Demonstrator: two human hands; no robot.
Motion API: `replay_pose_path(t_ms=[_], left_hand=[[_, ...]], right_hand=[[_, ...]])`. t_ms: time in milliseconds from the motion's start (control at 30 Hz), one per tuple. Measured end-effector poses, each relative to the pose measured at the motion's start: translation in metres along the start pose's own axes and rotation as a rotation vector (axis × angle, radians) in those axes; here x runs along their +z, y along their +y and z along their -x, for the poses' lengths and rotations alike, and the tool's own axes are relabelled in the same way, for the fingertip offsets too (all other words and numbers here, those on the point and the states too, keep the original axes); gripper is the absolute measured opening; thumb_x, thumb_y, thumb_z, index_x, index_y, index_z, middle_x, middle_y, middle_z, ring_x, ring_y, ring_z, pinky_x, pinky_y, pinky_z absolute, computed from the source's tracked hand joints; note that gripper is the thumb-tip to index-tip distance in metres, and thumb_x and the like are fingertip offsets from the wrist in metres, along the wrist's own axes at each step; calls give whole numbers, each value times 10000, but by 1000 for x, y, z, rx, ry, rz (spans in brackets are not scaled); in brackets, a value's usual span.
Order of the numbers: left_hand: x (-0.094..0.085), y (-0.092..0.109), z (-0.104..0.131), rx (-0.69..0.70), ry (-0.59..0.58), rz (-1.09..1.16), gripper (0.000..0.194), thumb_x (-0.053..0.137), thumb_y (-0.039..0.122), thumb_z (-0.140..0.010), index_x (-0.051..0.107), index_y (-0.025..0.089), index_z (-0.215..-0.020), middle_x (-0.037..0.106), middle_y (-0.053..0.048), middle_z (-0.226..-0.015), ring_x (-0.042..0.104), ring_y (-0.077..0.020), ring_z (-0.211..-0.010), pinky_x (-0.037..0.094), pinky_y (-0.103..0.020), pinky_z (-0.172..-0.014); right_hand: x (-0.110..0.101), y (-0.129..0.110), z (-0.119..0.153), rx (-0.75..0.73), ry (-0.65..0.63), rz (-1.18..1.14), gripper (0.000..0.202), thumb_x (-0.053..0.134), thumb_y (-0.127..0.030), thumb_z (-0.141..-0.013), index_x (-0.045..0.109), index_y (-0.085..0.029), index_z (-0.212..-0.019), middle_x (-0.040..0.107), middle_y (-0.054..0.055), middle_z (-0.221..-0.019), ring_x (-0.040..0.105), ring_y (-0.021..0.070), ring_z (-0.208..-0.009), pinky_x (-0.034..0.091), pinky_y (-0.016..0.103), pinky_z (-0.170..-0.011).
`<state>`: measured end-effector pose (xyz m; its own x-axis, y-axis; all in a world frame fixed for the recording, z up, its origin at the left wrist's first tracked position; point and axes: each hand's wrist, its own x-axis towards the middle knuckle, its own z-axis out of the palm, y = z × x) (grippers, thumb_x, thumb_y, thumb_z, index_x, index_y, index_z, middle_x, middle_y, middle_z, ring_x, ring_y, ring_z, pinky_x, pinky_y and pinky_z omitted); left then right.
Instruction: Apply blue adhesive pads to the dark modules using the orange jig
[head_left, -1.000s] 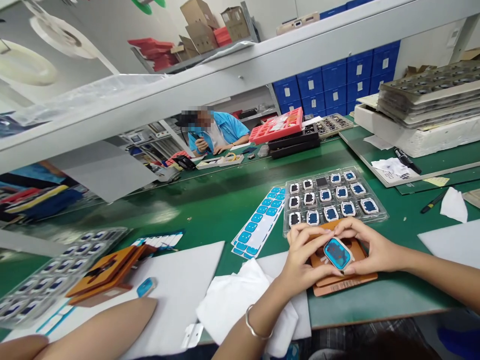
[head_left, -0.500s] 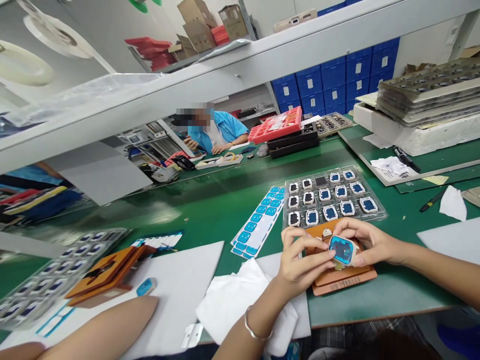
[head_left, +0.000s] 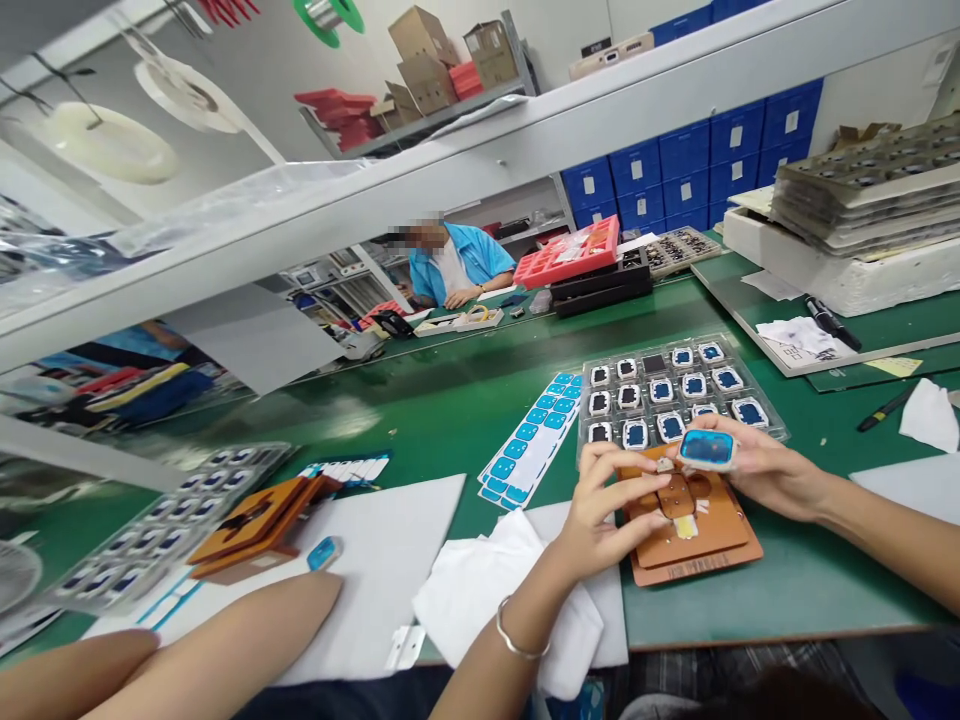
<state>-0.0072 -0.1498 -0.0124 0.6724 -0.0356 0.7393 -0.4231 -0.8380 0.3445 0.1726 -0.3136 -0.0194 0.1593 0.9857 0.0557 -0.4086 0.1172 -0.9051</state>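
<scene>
My right hand [head_left: 780, 472] holds a small rounded-square watch case [head_left: 707, 450] with a blue film face, tilted above the orange fixture [head_left: 694, 552]. Over the fixture's left side spreads my left hand [head_left: 600, 510], its fingers apart, fingertips by the rounded recess [head_left: 676, 496]. A bit of yellow tape [head_left: 685, 526] sits just below that recess. Behind the fixture, partly covered by my right hand, is a clear tray [head_left: 645, 430] of similar cases, some blue-faced and some black. Sheets of blue die-cut stickers [head_left: 534, 425] lie left of the tray, near a crumpled white cloth [head_left: 487, 580].
At left, a neighbour's bare arms [head_left: 255, 630] rest by a second orange fixture [head_left: 259, 520], a loose blue-faced case [head_left: 324, 553] and another tray [head_left: 180, 520]. A shelf beam [head_left: 480, 170] crosses above. Stacked trays [head_left: 862, 190] stand right; a co-worker [head_left: 465, 265] sits opposite.
My right hand has lifted the watch case up and away from my left fingers, baring the fixture's recess. My left hand has let go of the case. The camera view has shifted slightly.
</scene>
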Motion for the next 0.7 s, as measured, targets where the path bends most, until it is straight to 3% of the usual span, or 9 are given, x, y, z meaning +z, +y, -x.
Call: replay_pose_path(t_ms=[100,233,467,533,667,700], left_hand=[[-1,-2,1,-9,-22,-11,241,571,383,-950,665,264,-1138,648,-63,-1084,515,-213,-1006,432,-399,-887],[-1,-4,2,-41,-30,-23,174,598,288,-937,681,264,-1089,648,-57,-1078,518,-208,-999,435,-391,-883],[-3,-10,1,-102,-80,-81,153,582,283,-944,690,256,-1050,666,-49,-1055,537,-203,-1000,430,-381,-897],[-20,-21,-1,-251,-156,-213,192,600,355,-929,692,260,-1068,666,-56,-1112,524,-229,-1053,410,-410,-942],[-82,-51,7,-868,-521,-562,341,693,500,-798,695,276,-1055,588,-60,-1315,452,-323,-1199,391,-464,-971],[-99,-57,12,-959,-570,-595,385,748,497,-726,703,273,-1035,599,-70,-1296,447,-359,-1197,402,-481,-943]], right_hand=[[-6,-3,-4,-42,47,-31,481,653,-458,-705,582,-229,-1122,701,106,-1131,627,294,-1094,420,470,-1014],[-11,-3,-7,-84,84,-10,436,525,-492,-730,644,-197,-1028,716,132,-1060,616,324,-1083,447,508,-961],[-8,-7,-8,-75,128,8,459,423,-515,-754,648,-199,-1000,714,114,-902,653,290,-926,472,432,-813],[-9,-7,-8,-74,113,3,450,413,-507,-755,641,-198,-990,709,116,-883,651,290,-912,470,424,-790],[-14,-6,-6,-99,61,25,398,395,-465,-786,632,-200,-965,701,118,-882,654,290,-874,476,431,-775],[-16,-6,-5,-114,41,50,401,379,-461,-800,634,-203,-971,701,117,-884,657,290,-859,478,432,-764]])
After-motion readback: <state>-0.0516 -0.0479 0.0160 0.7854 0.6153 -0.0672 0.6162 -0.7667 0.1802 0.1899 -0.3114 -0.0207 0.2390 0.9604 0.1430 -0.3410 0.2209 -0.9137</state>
